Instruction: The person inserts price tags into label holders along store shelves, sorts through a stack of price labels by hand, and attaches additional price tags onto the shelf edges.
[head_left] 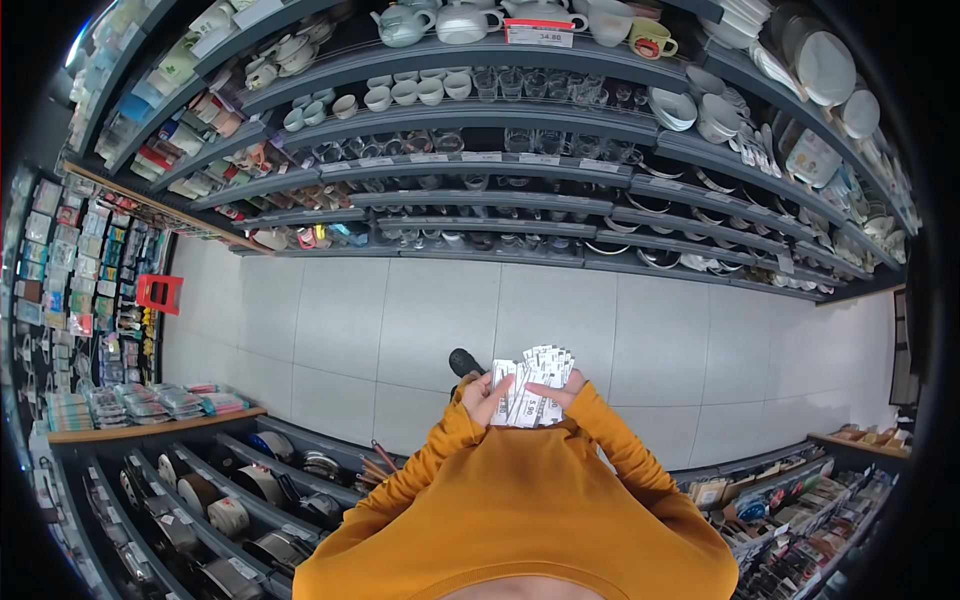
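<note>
Your left hand (482, 402) and right hand (562, 391) pinch fanned paper labels (546, 361) before your waist — spreading step, by the look; any shift wants both thumbs firm.

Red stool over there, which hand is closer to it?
Left. The left hand grips the white tags on the side toward the red stool; the right hand grips their far side.
</note>
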### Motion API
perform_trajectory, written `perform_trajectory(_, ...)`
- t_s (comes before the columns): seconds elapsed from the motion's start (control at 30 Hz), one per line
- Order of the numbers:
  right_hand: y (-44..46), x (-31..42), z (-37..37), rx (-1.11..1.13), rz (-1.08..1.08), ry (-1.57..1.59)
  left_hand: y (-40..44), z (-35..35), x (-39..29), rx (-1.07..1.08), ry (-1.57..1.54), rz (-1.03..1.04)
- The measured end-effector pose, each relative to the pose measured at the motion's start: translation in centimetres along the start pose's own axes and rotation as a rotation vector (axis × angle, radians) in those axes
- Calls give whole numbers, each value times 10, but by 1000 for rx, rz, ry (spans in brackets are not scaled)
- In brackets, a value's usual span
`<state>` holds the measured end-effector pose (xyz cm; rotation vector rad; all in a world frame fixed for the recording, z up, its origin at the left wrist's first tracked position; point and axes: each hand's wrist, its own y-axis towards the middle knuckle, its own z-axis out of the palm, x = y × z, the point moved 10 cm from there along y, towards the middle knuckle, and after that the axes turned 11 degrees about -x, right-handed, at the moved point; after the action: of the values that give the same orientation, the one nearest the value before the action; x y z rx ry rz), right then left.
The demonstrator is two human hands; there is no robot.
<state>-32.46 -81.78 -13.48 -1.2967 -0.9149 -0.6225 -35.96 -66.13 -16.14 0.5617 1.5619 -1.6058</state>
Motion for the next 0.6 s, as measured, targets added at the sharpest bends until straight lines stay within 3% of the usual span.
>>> perform_trajectory(0.17, 5, -5, -16, -50, 15, 31, 28, -24, 33, 17, 93, 129)
perform_trajectory(0.27, 5, -1, -31, -82, 58, 80, -15, 14, -29, 168, -113, 25)
perform_trajectory(0.53, 13, 9, -23, -70, -9, 267, -11, 34, -64, 8, -104, -4)
perform_trajectory(0.6, 12, 0, -20, -113, 140, 413, -10, 48, -64, 8, -104, -4)
